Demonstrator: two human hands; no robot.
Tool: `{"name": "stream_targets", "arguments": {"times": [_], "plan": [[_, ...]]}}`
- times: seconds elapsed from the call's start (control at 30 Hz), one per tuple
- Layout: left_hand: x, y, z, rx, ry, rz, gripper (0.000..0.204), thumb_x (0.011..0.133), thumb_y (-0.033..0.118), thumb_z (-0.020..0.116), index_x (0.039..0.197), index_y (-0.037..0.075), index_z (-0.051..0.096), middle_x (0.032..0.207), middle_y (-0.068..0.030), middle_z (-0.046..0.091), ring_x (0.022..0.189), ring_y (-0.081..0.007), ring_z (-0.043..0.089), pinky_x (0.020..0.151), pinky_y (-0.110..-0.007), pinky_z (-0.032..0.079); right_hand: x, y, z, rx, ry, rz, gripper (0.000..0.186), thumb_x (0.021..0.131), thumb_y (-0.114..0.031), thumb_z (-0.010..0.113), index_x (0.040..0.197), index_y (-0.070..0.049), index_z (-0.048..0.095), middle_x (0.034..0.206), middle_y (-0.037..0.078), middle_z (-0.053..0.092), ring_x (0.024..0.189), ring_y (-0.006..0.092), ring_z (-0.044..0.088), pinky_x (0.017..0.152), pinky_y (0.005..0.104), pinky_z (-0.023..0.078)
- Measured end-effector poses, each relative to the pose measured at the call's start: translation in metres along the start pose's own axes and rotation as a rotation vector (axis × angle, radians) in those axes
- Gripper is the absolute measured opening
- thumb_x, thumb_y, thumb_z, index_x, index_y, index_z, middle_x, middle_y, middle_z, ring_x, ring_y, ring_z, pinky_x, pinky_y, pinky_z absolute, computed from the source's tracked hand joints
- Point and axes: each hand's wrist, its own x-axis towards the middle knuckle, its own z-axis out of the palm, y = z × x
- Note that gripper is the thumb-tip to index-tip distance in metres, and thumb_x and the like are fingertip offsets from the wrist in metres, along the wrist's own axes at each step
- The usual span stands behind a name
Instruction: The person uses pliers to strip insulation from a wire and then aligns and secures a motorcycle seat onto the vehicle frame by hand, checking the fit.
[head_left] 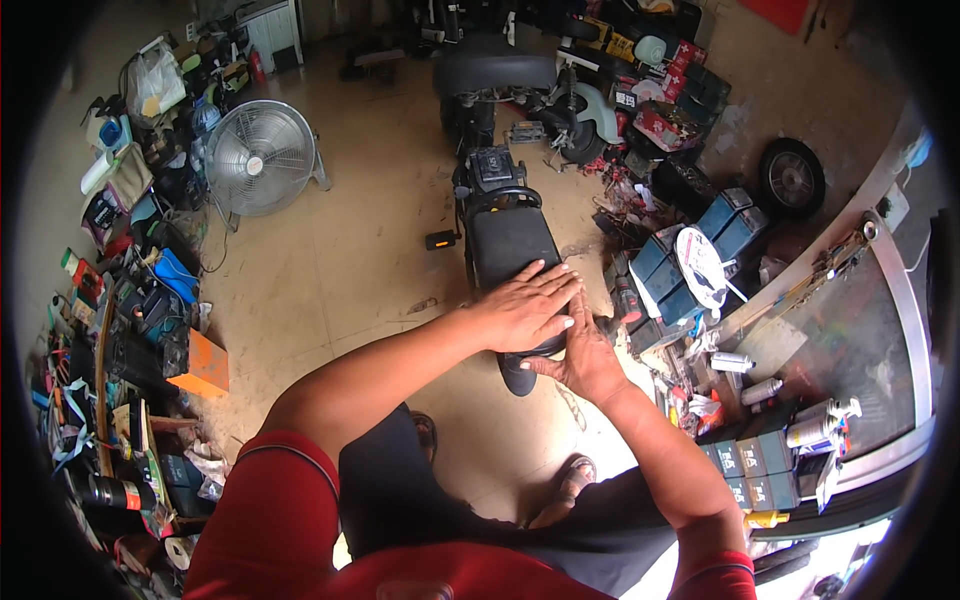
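Note:
Before me stands a two-wheeled bike with a padded black seat point(513, 240). My left hand point(522, 303) lies flat across the seat's near part, its fingers stretched to the right. At the seat's near right edge rests my right hand point(590, 358), its fingers straight and its thumb spread to the left. The fingertips of both hands meet or overlap. Neither hand holds anything that I can see. Below them the bike's rear end point(517, 376) shows in part. A black pedal with an orange reflector point(441, 240) sticks out on the left.
A large round floor fan point(262, 158) stands on the left, near piled tools and an orange box point(204, 363). On the right are stacked blue-grey boxes point(665, 265), a loose wheel point(791, 178), spray cans point(762, 391) and a glass door point(850, 345).

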Motion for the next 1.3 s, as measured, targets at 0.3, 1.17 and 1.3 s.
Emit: {"name": "stream_targets", "arguments": {"times": [0.3, 1.17, 1.3], "plan": [[0.011, -0.013, 0.000, 0.030, 0.003, 0.023, 0.067, 0.112, 0.040, 0.047, 0.166, 0.003, 0.038, 0.176, -0.0151, 0.032, 0.166, -0.0291, 0.021, 0.136, -0.048, 0.009, 0.011, 0.025, -0.007, 0.791, -0.115, 0.199, 0.129, 0.073, -0.050, 0.100, 0.160, 0.011, 0.028, 0.147, 0.029, 0.060, 0.137, 0.0337, 0.061, 0.115, 0.0407, 0.050], [0.007, -0.005, 0.001, -0.008, -0.070, -0.002, 0.067, 0.108, 0.036, 0.051, 0.165, 0.003, 0.041, 0.177, -0.0151, 0.031, 0.167, -0.0320, 0.018, 0.136, -0.050, 0.009, 0.010, 0.019, -0.009, 0.789, -0.141, 0.166, 0.111, 0.085, -0.037, 0.095, 0.160, 0.010, 0.026, 0.147, 0.025, 0.058, 0.136, 0.0272, 0.058, 0.115, 0.0391, 0.049], [0.021, -0.050, 0.000, 0.084, 0.197, -0.268, 0.075, 0.110, 0.048, 0.051, 0.164, -0.002, 0.038, 0.175, -0.0209, 0.032, 0.165, -0.0345, 0.022, 0.136, -0.047, 0.013, 0.009, 0.029, 0.003, 0.953, -0.120, 0.125, 0.108, 0.087, -0.040, 0.093, 0.157, 0.012, 0.030, 0.145, 0.030, 0.061, 0.136, 0.0317, 0.061, 0.115, 0.0395, 0.050]]}}
